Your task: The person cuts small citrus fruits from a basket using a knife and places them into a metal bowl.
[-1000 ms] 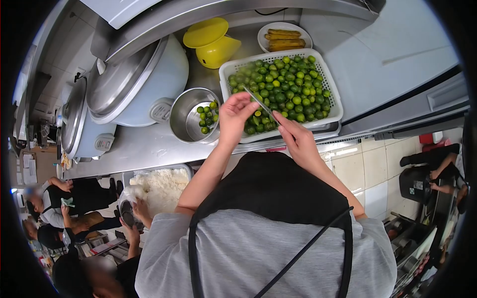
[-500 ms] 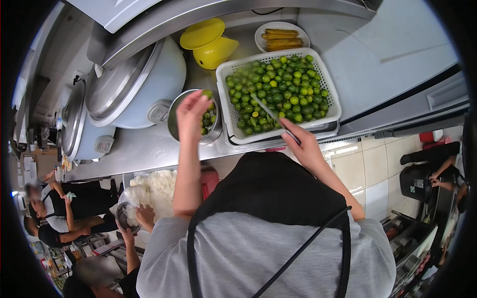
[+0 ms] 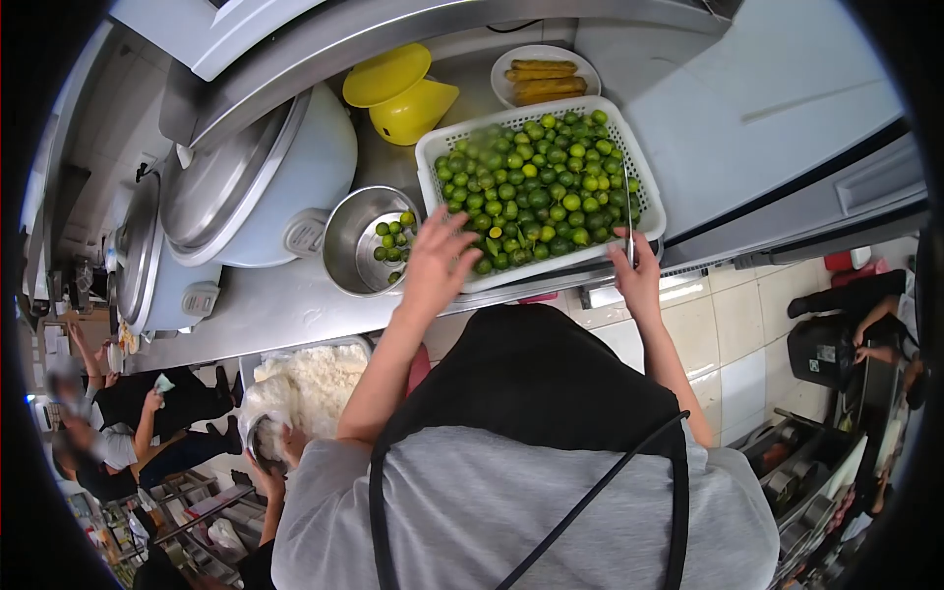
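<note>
My left hand (image 3: pixel 441 258) is open, fingers spread, over the left front edge of a white plastic basket (image 3: pixel 657 208). Several small green limes (image 3: pixel 536 197) fill that basket. At its right front corner my right hand (image 3: pixel 639 273) is closed on a knife (image 3: pixel 628 197), whose thin blade points away from me along the basket's right side. A steel pot (image 3: pixel 344 241) stands left of the basket and holds several limes (image 3: pixel 394 236). No lime shows in my left hand.
Behind the basket are a yellow scale (image 3: pixel 408 103) and a plate (image 3: pixel 503 84) of long brown food. Two large lidded cookers (image 3: pixel 329 147) stand at the left. Below the counter, a co-worker's hands are at a tub of white rice (image 3: pixel 320 383). More people are at both sides.
My left hand went to the pot with a lime, then came back to the basket without it. My right hand moved right, and the knife swung from pointing left to pointing away.
</note>
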Available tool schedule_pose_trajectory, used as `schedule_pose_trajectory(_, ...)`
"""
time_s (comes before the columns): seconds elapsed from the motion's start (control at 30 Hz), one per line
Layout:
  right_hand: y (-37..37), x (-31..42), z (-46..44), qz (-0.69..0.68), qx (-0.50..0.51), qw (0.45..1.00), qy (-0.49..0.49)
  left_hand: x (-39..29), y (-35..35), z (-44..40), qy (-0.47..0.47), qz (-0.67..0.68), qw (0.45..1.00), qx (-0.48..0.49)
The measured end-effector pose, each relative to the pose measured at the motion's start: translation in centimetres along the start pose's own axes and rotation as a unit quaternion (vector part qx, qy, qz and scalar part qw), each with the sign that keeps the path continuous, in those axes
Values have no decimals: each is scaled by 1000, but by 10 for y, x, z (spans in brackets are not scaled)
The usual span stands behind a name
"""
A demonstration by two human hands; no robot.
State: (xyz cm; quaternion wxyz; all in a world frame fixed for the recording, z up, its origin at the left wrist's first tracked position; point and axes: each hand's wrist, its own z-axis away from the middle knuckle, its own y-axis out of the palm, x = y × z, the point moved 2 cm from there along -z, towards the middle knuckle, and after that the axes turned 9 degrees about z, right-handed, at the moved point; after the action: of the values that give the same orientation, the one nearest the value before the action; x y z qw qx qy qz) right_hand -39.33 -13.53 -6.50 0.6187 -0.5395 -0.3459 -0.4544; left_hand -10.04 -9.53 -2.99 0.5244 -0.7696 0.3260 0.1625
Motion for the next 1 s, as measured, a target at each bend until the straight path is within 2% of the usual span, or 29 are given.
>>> schedule_pose_trajectory(0.07,6,-1,-4,-36,-1,999,15,-7,5,3,15,3,999,38)
schedule_pose_trajectory(0.13,12,-8,-8,-91,8,996,22,-2,15,13,-20,-11,983,180)
schedule_pose_trajectory(0.3,15,-16,-13,-141,-17,989,34,-3,16,29,4,27,989,148)
schedule_pose_trajectory(0.53,-2,-13,-40,-80,-7,996,27,-24,22,28,34,24,987,156)
schedule_pose_trajectory(0.63,-7,-16,-61,9,-3,1000,26,-31,29,22,52,43,983,173)
schedule_pose_trajectory(0.67,-4,-19,-81,73,-27,997,-17,-31,29,20,57,64,979,187)
schedule_pose_trajectory(0.87,-8,1,-133,168,-8,986,-19,-44,53,12,50,102,970,213)
schedule_pose_trajectory(0.93,-13,10,-141,184,71,979,49,-44,57,11,57,112,967,222)
schedule_pose_trajectory(1.0,-15,15,-144,181,80,979,43,-46,60,11,49,114,965,232)
